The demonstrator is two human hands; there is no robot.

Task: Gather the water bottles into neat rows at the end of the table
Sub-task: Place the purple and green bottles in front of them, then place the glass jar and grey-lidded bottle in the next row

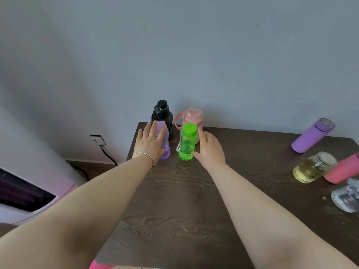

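Table (194,191), far left corner: black bottle (162,115), pink bottle (191,117) at far edge. Your left hand (150,141) wraps purple bottle (165,150); your right hand (208,150) grips green bottle (187,142). Right edge: purple flask (310,135), jar (312,167), pink flask (343,169), clear bottle (347,197). Middle bare.
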